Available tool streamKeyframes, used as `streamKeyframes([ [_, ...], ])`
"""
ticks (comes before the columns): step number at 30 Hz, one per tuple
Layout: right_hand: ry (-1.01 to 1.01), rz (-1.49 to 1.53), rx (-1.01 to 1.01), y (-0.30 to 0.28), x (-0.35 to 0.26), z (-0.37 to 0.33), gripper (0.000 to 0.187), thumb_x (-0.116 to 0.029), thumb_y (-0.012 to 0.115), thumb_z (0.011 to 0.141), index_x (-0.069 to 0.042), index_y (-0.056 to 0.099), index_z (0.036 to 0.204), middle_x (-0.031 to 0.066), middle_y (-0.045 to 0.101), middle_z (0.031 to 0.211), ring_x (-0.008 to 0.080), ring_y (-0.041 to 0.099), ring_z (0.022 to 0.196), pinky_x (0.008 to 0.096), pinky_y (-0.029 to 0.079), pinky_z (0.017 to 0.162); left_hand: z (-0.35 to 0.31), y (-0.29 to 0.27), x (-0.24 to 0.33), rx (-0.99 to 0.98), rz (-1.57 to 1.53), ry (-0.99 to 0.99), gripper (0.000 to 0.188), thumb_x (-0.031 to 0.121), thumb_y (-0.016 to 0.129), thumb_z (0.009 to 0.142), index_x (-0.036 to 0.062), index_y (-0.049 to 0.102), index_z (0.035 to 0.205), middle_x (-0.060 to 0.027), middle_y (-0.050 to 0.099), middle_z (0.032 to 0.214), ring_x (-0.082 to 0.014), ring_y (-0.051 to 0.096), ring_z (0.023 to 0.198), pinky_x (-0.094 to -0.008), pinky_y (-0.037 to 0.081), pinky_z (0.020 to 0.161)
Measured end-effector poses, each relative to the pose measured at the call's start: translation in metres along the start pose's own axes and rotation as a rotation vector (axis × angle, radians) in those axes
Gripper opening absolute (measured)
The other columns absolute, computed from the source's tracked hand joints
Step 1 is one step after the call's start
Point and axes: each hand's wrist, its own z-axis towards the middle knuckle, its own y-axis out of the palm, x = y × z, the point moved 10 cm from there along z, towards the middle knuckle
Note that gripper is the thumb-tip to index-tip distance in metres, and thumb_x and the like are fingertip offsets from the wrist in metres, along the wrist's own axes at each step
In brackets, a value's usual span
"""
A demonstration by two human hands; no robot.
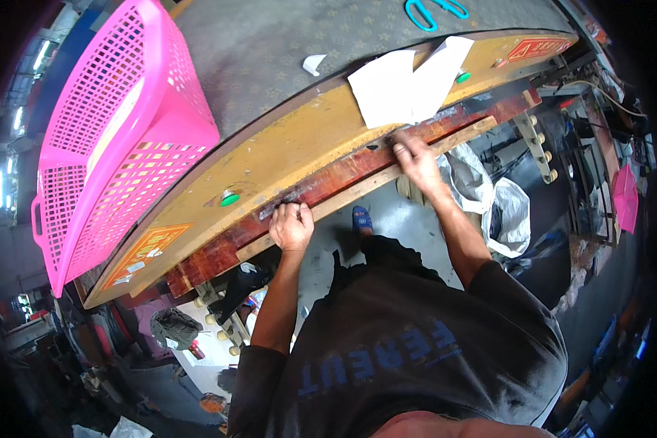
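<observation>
My left hand rests on a worn red-brown wooden ledge with its fingers curled in. Dark material shows at its fingertips, too small to name. Farther right along the same ledge is my right hand, thumb and fingers drawn together; whatever they may hold is hidden. Just beyond it, white sheets of paper hang over the edge of a yellow machine panel. A green button sits on the panel, up and left of my left hand.
A pink plastic basket stands at the left on the grey patterned tabletop. Blue-green scissor handles and a white scrap lie there too. White sacks stand below at the right, near a rail with rollers.
</observation>
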Motion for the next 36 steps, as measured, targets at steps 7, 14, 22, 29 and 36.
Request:
streamKeyframes([
  [7, -0.261, -0.345, -0.001, 0.043, -0.007, -0.023, 0.020, -0.029, 0.072, 0.097, -0.011, 0.077, 0.088, 0.0081, 0.071, 0.089, 0.0318, 0.067, 0.090, 0.0472, 0.047, 0.093, -0.001, 0.006, -0.006, -0.015, 0.008, -0.007, 0.022, 0.031, 0.068, 0.093, 0.0124, 0.068, 0.080, -0.0112, 0.068, 0.084, -0.0379, 0.067, 0.084, -0.0534, 0.054, 0.075],
  [14, -0.270, -0.321, -0.041, 0.038, -0.006, -0.029, 0.023, -0.027, 0.071, 0.100, -0.006, 0.080, 0.099, 0.0118, 0.075, 0.096, 0.0346, 0.068, 0.097, 0.0482, 0.048, 0.096, -0.004, 0.005, -0.006, 0.004, 0.046, -0.062, 0.021, 0.030, 0.069, 0.089, 0.0132, 0.069, 0.076, -0.0095, 0.071, 0.085, -0.0352, 0.069, 0.085, -0.0510, 0.056, 0.077],
  [22, -0.179, -0.328, -0.150, 0.012, -0.005, -0.087, 0.024, -0.026, 0.072, 0.099, -0.004, 0.079, 0.093, 0.0155, 0.076, 0.090, 0.0352, 0.072, 0.089, 0.0476, 0.054, 0.090, -0.078, -0.012, 0.026, -0.017, -0.043, -0.023, 0.016, 0.028, 0.072, 0.092, 0.0139, 0.069, 0.084, -0.0083, 0.067, 0.084, -0.0347, 0.067, 0.083, -0.0504, 0.054, 0.075],
  [29, -0.084, -0.247, -0.143, 0.018, -0.085, -0.089, 0.062, -0.044, 0.079, 0.092, -0.008, 0.069, 0.142, 0.0268, 0.062, 0.145, 0.0424, 0.061, 0.135, 0.0493, 0.051, 0.114, -0.111, -0.044, 0.065, 0.091, -0.420, -0.091, 0.013, 0.015, 0.068, 0.099, 0.0042, 0.070, 0.092, -0.0140, 0.067, 0.091, -0.0363, 0.064, 0.086, -0.0474, 0.052, 0.079],
  [36, -0.045, -0.561, -0.296, 0.116, -0.120, -0.129, 0.084, -0.051, 0.089, 0.073, -0.022, 0.067, 0.148, 0.0224, 0.041, 0.165, 0.0598, 0.036, 0.144, 0.0664, 0.034, 0.120, -0.112, -0.034, 0.099, 0.201, -0.128, -0.048, 0.020, 0.014, 0.067, 0.095, 0.0107, 0.071, 0.114, -0.0112, 0.070, 0.105, -0.0342, 0.064, 0.101, -0.0493, 0.050, 0.095],
])
